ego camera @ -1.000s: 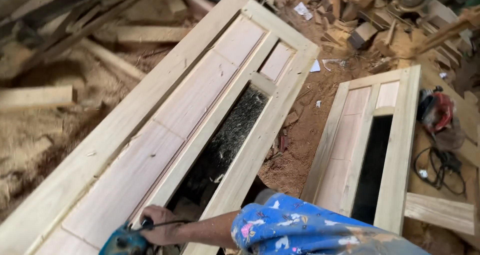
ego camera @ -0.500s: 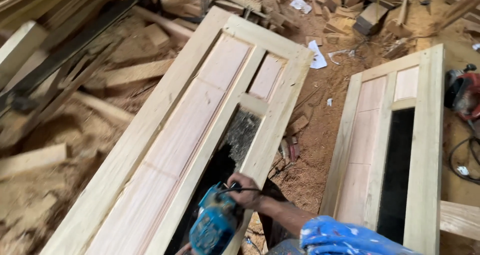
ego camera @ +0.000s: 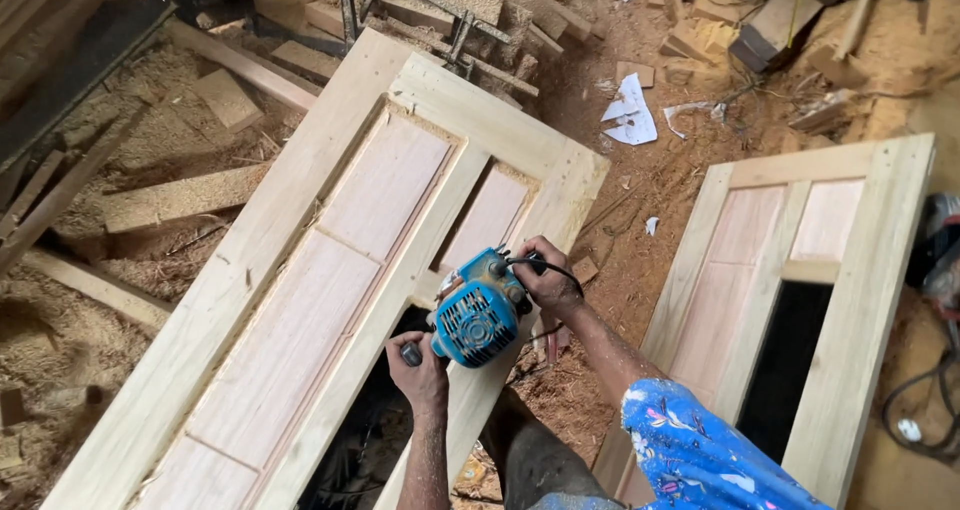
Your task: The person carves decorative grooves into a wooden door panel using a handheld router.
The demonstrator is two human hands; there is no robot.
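1. my left hand (ego camera: 420,370) is closed round the near side handle of the blue router (ego camera: 478,315).
2. my right hand (ego camera: 545,275) is wrapped round the far handle, beside the cord.
3. the router sits between both hands on the right stile of the door frame (ego camera: 250,260), whose long axis runs away up-right.
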